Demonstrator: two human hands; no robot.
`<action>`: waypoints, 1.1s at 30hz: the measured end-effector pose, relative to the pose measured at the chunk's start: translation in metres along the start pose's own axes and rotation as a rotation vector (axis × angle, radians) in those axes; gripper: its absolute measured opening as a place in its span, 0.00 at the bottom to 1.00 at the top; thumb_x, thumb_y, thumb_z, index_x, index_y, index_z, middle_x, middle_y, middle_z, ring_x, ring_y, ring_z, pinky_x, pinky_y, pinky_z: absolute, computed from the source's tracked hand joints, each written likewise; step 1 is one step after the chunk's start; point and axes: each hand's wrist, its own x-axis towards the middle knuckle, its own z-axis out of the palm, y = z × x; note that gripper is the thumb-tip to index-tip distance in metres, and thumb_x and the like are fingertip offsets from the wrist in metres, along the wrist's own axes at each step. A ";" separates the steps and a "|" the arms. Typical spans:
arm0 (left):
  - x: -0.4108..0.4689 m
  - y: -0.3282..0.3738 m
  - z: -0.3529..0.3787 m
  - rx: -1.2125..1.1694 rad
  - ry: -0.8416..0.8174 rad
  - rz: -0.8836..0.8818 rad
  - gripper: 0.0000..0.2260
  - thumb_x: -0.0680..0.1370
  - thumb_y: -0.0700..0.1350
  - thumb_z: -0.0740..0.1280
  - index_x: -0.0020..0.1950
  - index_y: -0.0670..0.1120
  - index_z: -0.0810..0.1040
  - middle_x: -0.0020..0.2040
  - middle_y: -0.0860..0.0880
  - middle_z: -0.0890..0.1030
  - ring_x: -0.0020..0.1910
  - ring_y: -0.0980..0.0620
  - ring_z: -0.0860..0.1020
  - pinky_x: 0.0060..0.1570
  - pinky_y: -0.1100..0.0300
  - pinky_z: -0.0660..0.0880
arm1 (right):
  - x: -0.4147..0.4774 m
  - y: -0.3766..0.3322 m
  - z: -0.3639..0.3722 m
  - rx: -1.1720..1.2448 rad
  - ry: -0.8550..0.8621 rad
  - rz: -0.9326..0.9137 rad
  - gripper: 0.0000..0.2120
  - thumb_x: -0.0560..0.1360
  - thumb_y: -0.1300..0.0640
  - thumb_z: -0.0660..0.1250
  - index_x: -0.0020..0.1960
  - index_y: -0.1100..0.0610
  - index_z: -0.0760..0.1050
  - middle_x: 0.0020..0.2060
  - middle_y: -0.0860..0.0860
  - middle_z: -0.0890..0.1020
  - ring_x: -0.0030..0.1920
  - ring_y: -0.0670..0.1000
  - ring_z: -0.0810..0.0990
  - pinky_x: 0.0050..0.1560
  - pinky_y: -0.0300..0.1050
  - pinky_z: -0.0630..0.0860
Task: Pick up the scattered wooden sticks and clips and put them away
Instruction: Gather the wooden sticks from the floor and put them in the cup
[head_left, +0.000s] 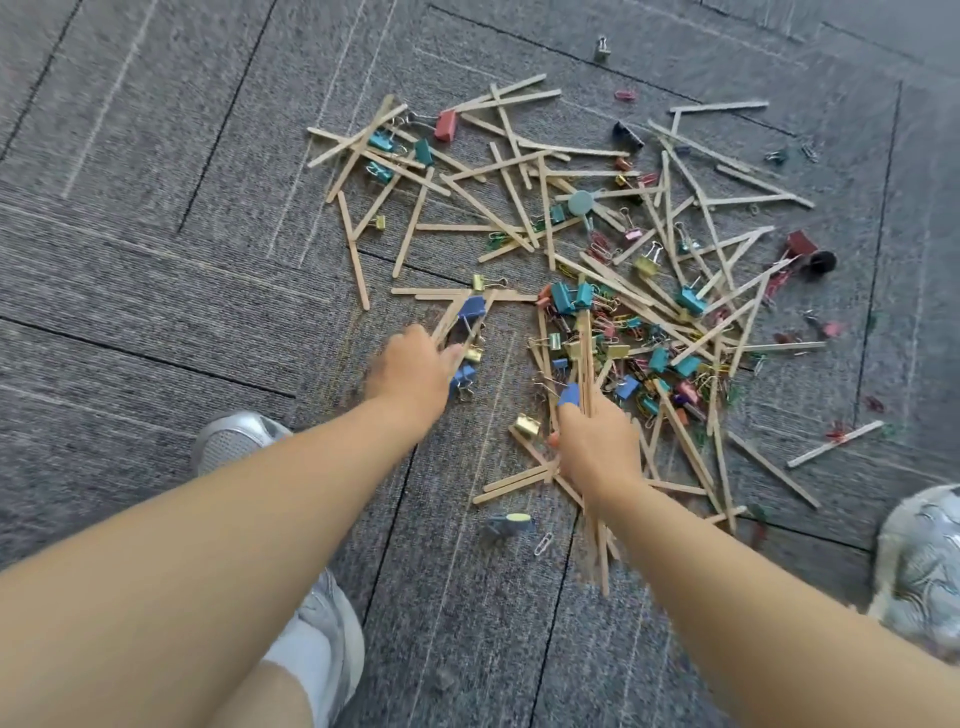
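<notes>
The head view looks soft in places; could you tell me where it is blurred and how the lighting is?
In the head view, motion blur smears the left hand and the right hand with its bundle of sticks; the far pile is fairly sharp; the carpet streaks toward the edges; light is even, no glare.

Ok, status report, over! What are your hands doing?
Right hand grips stick bundle. Left hand at sticks by blue clip, blurred. Pile mostly on carpet.

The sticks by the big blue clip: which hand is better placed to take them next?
Left. The left hand is right at those sticks beside the blue clip; the right hand is occupied, gripping a bundle of sticks.
</notes>
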 end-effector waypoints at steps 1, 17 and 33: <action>-0.001 0.003 0.003 0.026 -0.005 -0.019 0.19 0.78 0.58 0.63 0.53 0.41 0.69 0.45 0.45 0.74 0.42 0.45 0.73 0.37 0.54 0.69 | 0.001 0.005 -0.005 -0.024 0.019 -0.004 0.07 0.76 0.57 0.56 0.46 0.60 0.69 0.38 0.56 0.74 0.32 0.51 0.68 0.31 0.44 0.65; -0.017 0.023 0.020 -0.198 -0.182 0.119 0.13 0.80 0.47 0.61 0.35 0.47 0.68 0.32 0.50 0.71 0.29 0.52 0.67 0.27 0.61 0.62 | 0.045 0.040 -0.033 -0.247 -0.076 0.055 0.16 0.72 0.51 0.72 0.37 0.63 0.74 0.31 0.54 0.77 0.24 0.47 0.68 0.22 0.41 0.68; -0.046 0.070 0.018 -0.611 -0.642 0.075 0.16 0.76 0.58 0.65 0.53 0.46 0.76 0.47 0.47 0.80 0.28 0.56 0.66 0.28 0.64 0.66 | 0.029 0.015 -0.046 0.436 -0.136 0.098 0.15 0.76 0.48 0.66 0.58 0.54 0.75 0.47 0.51 0.80 0.42 0.50 0.75 0.41 0.46 0.71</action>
